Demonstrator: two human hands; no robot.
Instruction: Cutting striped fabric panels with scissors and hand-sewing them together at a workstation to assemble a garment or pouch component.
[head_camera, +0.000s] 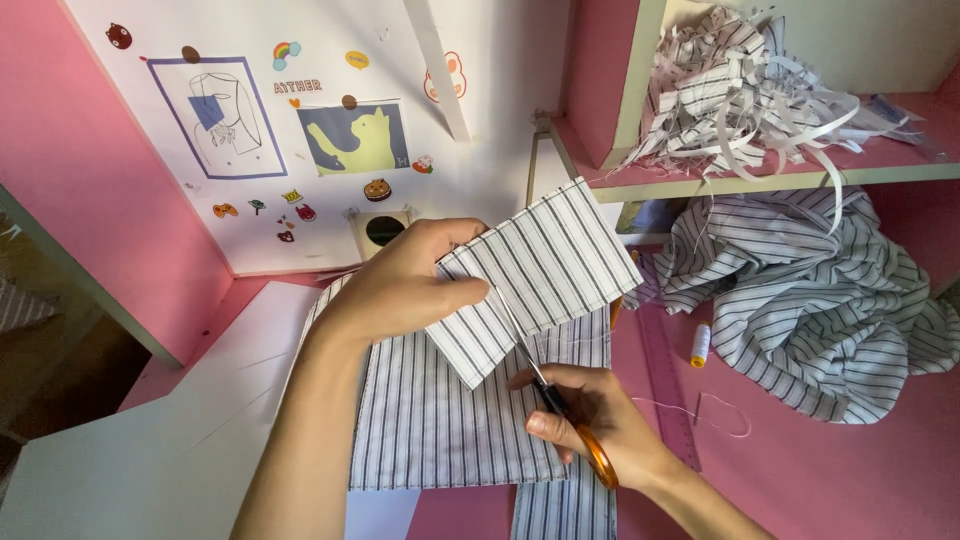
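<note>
- Folded striped cloth (530, 275) is pinched in closed fingers of left hand (400, 285), above desk (800, 470) centre.
- Orange-handled scissors (555, 400) are gripped by right hand (590, 415); blades meet cloth's near edge.

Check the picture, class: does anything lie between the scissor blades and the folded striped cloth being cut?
Nothing visible does. The scissors in the right hand already meet the folded striped cloth, which the left hand holds up clear of the flat striped fabric beneath.
</note>
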